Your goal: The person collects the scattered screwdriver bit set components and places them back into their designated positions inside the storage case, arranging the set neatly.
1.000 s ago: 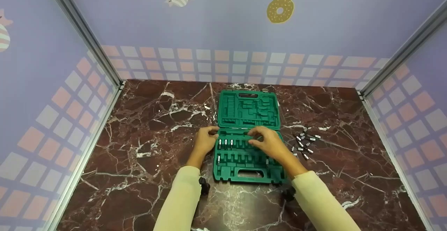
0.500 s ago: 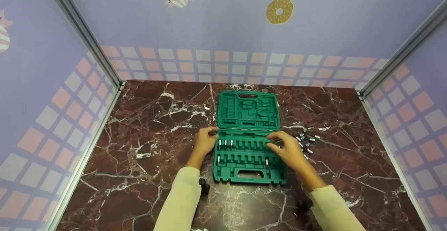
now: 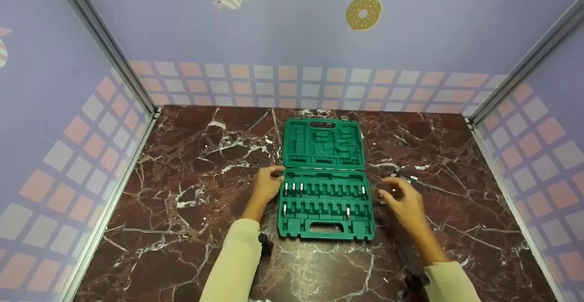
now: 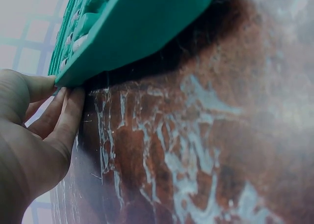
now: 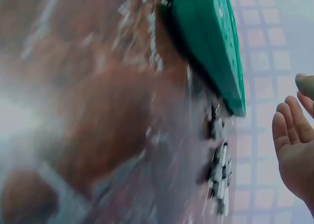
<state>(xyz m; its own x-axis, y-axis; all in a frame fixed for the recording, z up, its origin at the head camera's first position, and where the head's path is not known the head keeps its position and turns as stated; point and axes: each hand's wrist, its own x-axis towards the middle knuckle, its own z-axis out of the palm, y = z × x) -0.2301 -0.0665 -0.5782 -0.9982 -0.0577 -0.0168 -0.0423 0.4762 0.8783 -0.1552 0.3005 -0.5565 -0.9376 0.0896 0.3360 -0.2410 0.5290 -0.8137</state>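
The left hand (image 3: pixel 266 185) brings thumb and fingertips close together; the right hand (image 3: pixel 406 201) hovers, fingers relaxed, thumb apart.

Case (image 3: pixel 326 199) set on the table (image 3: pixel 164 229), loose bits (image 3: pixel 410 178) scattered to its right
Lid (image 3: pixel 319 131) is flipped open behind the tray (image 3: pixel 292 235); bits (image 3: pixel 294 189) are slotted four in the back row, two in front. Left side's held by the left hand (image 3: pixel 266 186); right hand (image 3: pixel 406 202) is poised near the loose bits.

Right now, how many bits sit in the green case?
6 in the case: far row, three bits at left and one bit at the right end; near row, one bit at the left end, one bit towards the right. None seems hidden.
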